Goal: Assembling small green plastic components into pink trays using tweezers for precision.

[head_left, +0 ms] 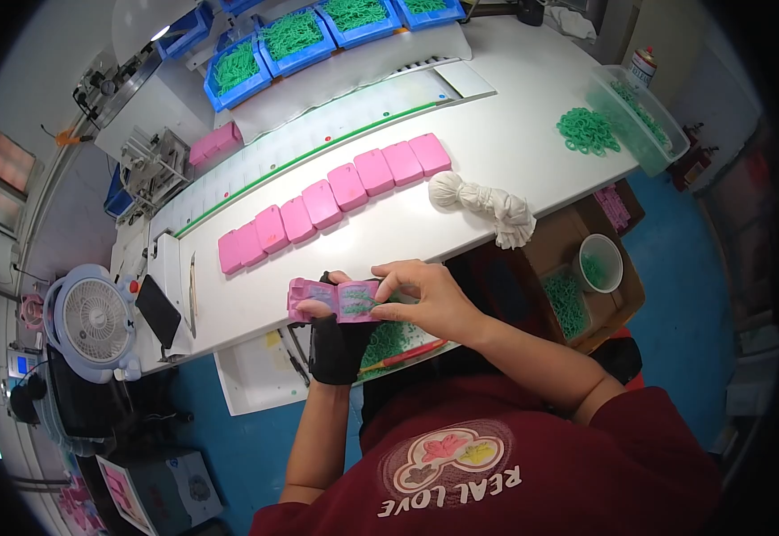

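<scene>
The gloved left hand (pixel 330 339) is pinching an open pink case (pixel 339 299) near the middle, toward 8 o'clock. The right hand (pixel 430 297) is bending at the case's 3 o'clock side; I cannot tell if it's pinching. Pink blocks (pixel 322 204) are lying toward 12 o'clock.

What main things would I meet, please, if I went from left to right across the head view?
Fan → black panel → pink block held in the left hand → right hand → clear tub.
</scene>
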The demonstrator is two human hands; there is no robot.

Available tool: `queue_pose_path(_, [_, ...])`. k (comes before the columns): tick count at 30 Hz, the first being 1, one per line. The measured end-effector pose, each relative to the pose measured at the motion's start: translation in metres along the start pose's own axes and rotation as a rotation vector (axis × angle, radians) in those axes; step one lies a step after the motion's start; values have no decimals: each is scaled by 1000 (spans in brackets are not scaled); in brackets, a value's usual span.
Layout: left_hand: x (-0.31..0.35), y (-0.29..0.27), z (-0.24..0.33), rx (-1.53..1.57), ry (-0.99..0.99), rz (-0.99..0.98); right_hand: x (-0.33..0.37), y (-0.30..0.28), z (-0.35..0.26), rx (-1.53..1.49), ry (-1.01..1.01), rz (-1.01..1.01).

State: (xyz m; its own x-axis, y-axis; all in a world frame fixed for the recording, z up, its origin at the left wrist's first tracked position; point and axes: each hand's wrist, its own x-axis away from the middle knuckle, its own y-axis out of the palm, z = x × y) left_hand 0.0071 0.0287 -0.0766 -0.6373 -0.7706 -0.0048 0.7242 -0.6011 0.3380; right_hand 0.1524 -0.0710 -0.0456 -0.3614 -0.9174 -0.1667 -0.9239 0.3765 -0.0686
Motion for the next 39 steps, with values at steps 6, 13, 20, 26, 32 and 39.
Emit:
queue_pose_path(6, [3, 2, 3, -81, -36, -63, -5, -9, -5, 51, 62, -209])
queue_pose_path(13, [-2, 1, -5, 59, -109, -37, -9, -9, 0, 64, 51, -309])
queue_pose_path(20, [-8, -17, 4, -385, -6, 34, -9, -26, -10, -391, 204, -59])
queue_pose_path(26, [-29, -17, 36, -1192, 406, 270, -10, -29, -5, -542, 312, 147])
queue_pose_path(32, [-36, -10, 44, -1471, 769, 283, -9, -19, 0, -431, 144, 224])
queue_pose_path(39, [3, 43, 50, -409, 3, -22, -7, -1, -8, -168, -9, 245])
